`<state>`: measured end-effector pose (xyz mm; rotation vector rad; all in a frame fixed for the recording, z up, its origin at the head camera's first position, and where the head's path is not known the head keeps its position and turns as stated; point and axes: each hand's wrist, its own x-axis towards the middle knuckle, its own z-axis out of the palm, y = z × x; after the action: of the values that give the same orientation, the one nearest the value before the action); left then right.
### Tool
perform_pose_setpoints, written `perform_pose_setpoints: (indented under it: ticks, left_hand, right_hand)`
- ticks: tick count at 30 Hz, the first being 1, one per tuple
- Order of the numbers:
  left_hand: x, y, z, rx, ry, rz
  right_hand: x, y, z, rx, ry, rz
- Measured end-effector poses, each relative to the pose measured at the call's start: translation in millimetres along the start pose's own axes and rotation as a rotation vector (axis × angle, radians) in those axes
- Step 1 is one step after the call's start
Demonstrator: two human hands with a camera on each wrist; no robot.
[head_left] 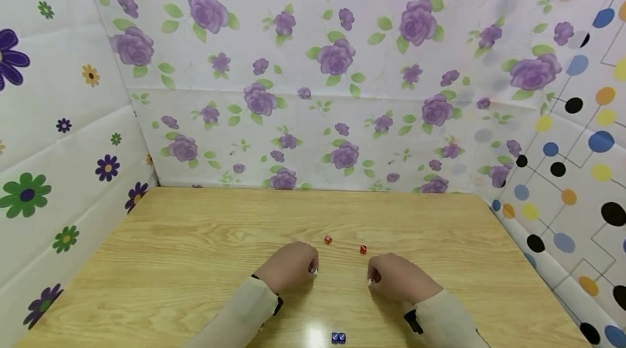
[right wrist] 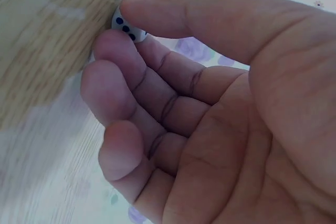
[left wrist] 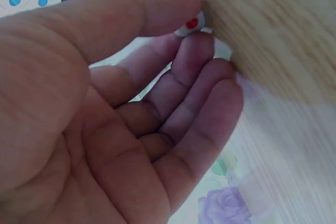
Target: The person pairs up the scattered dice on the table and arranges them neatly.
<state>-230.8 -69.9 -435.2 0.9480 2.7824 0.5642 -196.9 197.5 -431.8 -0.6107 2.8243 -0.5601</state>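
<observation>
My left hand (head_left: 291, 266) pinches a white die (left wrist: 190, 24) between thumb and fingertips; a red pip shows on it in the left wrist view. Across from it, my right hand (head_left: 401, 277) holds another white die (right wrist: 126, 27) the same way, with dark pips toward the right wrist camera. Both hands are low over the wooden table, a gap between them. Beyond the hands lie two red dice: one (head_left: 328, 240) just past the left hand, the other (head_left: 363, 249) near the right hand's knuckles. Two blue dice (head_left: 338, 338) sit side by side at the near edge of the head view.
The light wooden table (head_left: 195, 239) fills the lower part of the head view. A flowered cloth (head_left: 303, 119) hangs behind it, a daisy-patterned cloth (head_left: 73, 174) on the left, and a dotted cloth (head_left: 567, 174) on the right.
</observation>
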Motion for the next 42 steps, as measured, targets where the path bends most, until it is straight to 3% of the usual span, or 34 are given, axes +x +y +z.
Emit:
perform_pose_setpoints:
  ticks: [7, 13, 26, 33, 42]
  left_hand:
    - [-3.4, 2.5, -4.7, -0.034, -0.019, 0.008]
    - [-5.3, 1.2, -6.8, -0.086, -0.038, -0.031]
    - [-1.8, 15.9, -2.3, -0.02, -0.033, 0.017]
    - [-2.4, 15.5, -4.3, -0.045, -0.038, 0.015]
    - [-2.5, 16.9, -3.3, -0.029, -0.027, 0.028]
  right_hand:
    - [-1.7, -3.0, -3.9, 0.023, -0.017, 0.002]
    - [-2.5, -3.6, -4.6, 0.016, -0.006, -0.012]
    - [3.4, -9.0, 7.1, 0.016, 0.01, -0.101]
    - [0.3, -9.3, 4.2, 0.037, -0.021, -0.06]
    - [2.4, -8.2, 7.5, -0.011, 0.012, -0.097]
